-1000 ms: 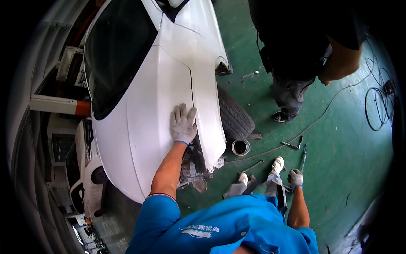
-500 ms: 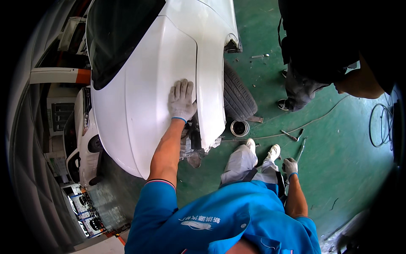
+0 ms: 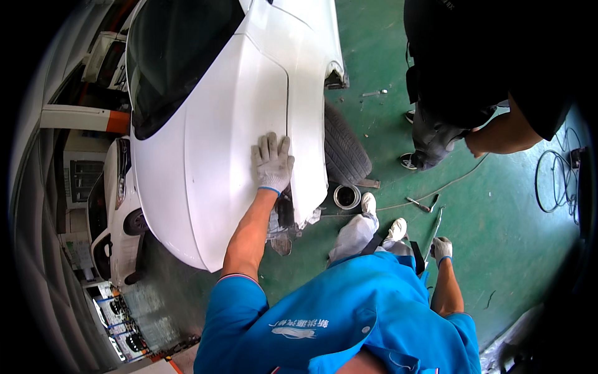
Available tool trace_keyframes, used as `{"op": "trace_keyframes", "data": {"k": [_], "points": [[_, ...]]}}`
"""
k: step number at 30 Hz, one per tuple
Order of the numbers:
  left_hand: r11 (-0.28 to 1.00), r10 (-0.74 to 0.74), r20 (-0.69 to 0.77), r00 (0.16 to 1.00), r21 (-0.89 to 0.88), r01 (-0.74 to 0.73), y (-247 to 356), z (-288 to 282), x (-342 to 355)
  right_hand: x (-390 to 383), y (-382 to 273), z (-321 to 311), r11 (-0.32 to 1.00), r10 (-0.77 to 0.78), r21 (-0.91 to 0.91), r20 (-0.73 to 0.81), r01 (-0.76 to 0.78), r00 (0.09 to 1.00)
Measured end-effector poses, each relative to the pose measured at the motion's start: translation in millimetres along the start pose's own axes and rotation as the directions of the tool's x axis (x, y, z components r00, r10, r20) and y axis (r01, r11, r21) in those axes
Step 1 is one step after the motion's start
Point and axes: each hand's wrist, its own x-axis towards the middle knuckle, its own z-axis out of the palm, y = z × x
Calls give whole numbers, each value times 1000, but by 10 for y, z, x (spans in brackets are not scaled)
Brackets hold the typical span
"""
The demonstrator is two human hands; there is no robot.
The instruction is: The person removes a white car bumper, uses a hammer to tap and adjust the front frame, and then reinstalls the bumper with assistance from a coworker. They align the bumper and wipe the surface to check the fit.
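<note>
My left hand, in a pale knit glove with a blue cuff, lies flat on the white car hood. Its fingers point away from me, close to the seam along the fender. Down by my right side, my gloved right hand is closed round a long, slim metal rod-like tool. The tool slants above the green floor; its exact kind is too small to make out. Below the fender's near end, dark parts of the car's front lie exposed.
A tire juts out from the fender beside a round can. Hand tools and a hose lie on the floor. Another person in dark clothes stands at the right. A second white car is at the left.
The hood and my left hand on it sit a little lower in view. My right hand and its tool have shifted slightly right. My feet have moved, and the other person's arm has changed position.
</note>
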Motion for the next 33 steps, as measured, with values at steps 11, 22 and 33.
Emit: {"op": "trace_keyframes", "data": {"k": [11, 22, 33], "points": [[949, 32, 132, 991, -316, 11, 586, -73, -599, 332, 336, 481, 807, -375, -446, 121, 387, 919], [578, -498, 319, 807, -571, 583, 665, -66, -481, 156, 108, 425, 984, 77, 158, 55, -84, 996], [-215, -464, 454, 761, -891, 400, 505, 289, -223, -115, -539, 225, 828, 216, 530, 1, -184, 976]]}}
